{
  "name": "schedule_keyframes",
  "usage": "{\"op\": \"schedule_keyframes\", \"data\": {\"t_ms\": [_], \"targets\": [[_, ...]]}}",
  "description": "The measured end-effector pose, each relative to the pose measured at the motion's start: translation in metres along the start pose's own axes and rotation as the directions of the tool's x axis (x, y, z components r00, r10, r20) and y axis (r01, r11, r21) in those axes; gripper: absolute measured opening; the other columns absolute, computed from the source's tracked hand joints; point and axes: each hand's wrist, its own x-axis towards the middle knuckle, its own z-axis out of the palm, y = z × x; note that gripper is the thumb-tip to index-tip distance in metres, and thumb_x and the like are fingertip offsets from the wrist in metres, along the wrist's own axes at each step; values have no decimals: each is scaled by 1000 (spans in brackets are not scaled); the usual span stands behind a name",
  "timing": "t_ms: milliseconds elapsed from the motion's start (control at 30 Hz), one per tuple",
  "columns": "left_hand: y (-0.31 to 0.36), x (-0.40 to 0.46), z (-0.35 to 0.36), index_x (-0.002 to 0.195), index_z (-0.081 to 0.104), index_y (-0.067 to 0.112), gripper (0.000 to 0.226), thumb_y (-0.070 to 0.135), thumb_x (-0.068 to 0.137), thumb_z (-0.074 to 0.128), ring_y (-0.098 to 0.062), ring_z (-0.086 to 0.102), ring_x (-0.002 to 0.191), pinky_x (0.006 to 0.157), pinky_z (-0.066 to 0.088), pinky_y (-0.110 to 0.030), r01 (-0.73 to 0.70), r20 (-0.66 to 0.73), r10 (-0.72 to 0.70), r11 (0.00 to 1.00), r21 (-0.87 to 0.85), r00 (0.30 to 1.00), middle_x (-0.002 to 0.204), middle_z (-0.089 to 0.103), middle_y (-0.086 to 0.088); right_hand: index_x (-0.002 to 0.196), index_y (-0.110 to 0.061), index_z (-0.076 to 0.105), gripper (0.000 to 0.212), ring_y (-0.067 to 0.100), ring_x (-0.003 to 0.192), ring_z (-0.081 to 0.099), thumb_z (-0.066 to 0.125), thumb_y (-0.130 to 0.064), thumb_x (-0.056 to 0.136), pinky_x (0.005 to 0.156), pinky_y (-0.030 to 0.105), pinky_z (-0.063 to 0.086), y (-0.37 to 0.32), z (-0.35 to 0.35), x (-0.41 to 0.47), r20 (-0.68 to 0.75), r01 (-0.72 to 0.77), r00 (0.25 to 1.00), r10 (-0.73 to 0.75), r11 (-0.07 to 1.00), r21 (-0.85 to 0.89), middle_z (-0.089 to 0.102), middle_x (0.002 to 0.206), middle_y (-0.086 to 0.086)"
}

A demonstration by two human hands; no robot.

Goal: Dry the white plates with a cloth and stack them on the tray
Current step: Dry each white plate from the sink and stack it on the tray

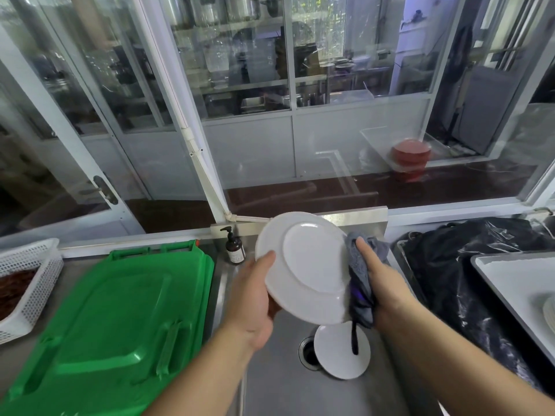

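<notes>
I hold a white plate [306, 265] tilted above the steel sink [288, 385], its underside facing me. My left hand [255, 295] grips its left rim. My right hand [381, 280] presses a grey cloth [359, 274] against the plate's right rim, a dark strap of the cloth hanging down. A second white plate [333, 354] lies in the sink beside the drain [306, 352]. At the right edge sits a white tray [510, 280] with the rim of another plate [549, 313] on it.
A green plastic lid [114, 325] covers the counter on the left, next to a white mesh basket [27, 283]. A brown pump bottle [234, 247] stands behind the sink. A black plastic bag [456, 271] lies between the sink and the tray. Glass partitions rise behind.
</notes>
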Motion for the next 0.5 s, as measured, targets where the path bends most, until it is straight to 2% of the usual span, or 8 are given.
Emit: {"op": "schedule_keyframes", "data": {"t_ms": [67, 167, 200, 267, 400, 433, 500], "targets": [[15, 3, -6, 129, 72, 24, 36, 43, 104, 55, -31, 74, 112, 94, 57, -45, 29, 74, -36, 995, 101, 997, 120, 78, -10, 89, -10, 86, 38, 36, 89, 80, 80, -47, 88, 84, 50, 65, -12, -4, -1, 47, 30, 999, -26, 996, -84, 81, 103, 18], [23, 5, -8, 124, 74, 20, 35, 43, 103, 59, -39, 74, 111, 96, 58, -53, 29, 70, -43, 982, 187, 997, 115, 79, -14, 98, -6, 84, 42, 37, 95, 79, 84, -47, 85, 92, 50, 63, -22, -5, -1, 63, 64, 996, -55, 987, -146, 81, 103, 18], [23, 6, -8, 122, 75, 18, 33, 41, 103, 60, -40, 74, 109, 93, 60, -53, 14, 48, -23, 982, 188, 999, 113, 80, -14, 102, -7, 82, 43, 35, 92, 79, 83, -46, 85, 90, 48, 64, -22, -4, 0, 56, 78, 996, -71, 986, -144, 81, 102, 17], [18, 4, -5, 115, 79, 20, 29, 39, 104, 60, -36, 75, 108, 90, 61, -48, -29, 16, 27, 987, 157, 1000, 113, 80, -12, 104, -10, 77, 42, 30, 80, 80, 83, -48, 86, 74, 41, 66, -21, 1, 1, 24, 106, 994, -104, 987, -117, 82, 94, 13], [0, -7, 11, 111, 78, 39, 21, 43, 105, 59, -22, 74, 113, 101, 56, -46, -102, -79, 105, 994, 46, 991, 116, 80, 5, 98, -19, 70, 35, 19, 61, 77, 79, -52, 89, 55, 32, 60, -11, 7, 2, -81, 166, 982, -170, 985, -48, 80, 73, 0], [-6, -10, 18, 109, 77, 46, 19, 44, 105, 58, -18, 73, 114, 105, 54, -46, -117, -101, 117, 993, 11, 988, 117, 79, 10, 99, -19, 70, 37, 19, 63, 78, 78, -53, 90, 59, 35, 62, -6, 12, 1, -99, 161, 982, -162, 987, -12, 80, 74, 0], [-15, -17, 33, 101, 75, 58, 24, 45, 106, 56, -15, 72, 116, 109, 53, -47, -137, -133, 128, 989, -60, 983, 117, 79, 15, 109, -17, 70, 43, 25, 82, 81, 76, -56, 91, 82, 51, 65, 8, 20, -2, -119, 135, 985, -127, 989, 63, 83, 91, 3]]}}
